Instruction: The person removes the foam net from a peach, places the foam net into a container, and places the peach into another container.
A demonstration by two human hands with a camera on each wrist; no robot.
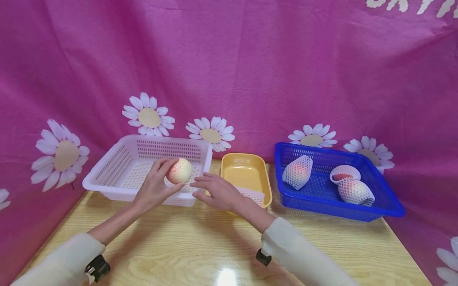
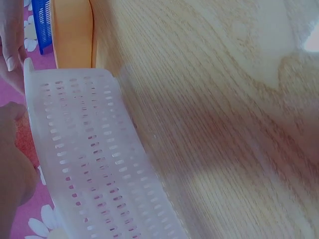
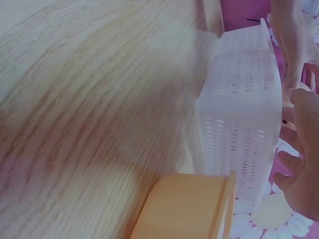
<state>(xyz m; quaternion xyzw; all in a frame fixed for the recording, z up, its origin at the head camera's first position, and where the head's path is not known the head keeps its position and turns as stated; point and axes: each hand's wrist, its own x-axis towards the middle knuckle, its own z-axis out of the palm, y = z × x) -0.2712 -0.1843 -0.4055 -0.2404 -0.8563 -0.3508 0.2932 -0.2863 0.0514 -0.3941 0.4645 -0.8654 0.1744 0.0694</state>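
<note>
My left hand (image 1: 155, 184) grips a pale yellow and pink peach (image 1: 181, 171) between thumb and fingers, above the front right part of a white perforated basket (image 1: 107, 190). No net covers this peach. My right hand (image 1: 218, 191) hovers just right of it, fingers loosely extended and holding nothing, by the basket's right rim. In the left wrist view, a reddish bit of the peach (image 2: 26, 137) shows beside the left hand (image 2: 12, 164). The right wrist view has the right hand (image 3: 301, 164) close to the left hand's thumb; the peach is mostly hidden there.
A yellow tray (image 1: 247, 171) with a white foam net (image 1: 253, 194) inside stands between the baskets. To the right, a blue basket (image 1: 318, 201) holds several peaches in foam nets (image 1: 298, 172). A pink flowered cloth (image 1: 250, 79) hangs behind the wooden table (image 1: 186, 246).
</note>
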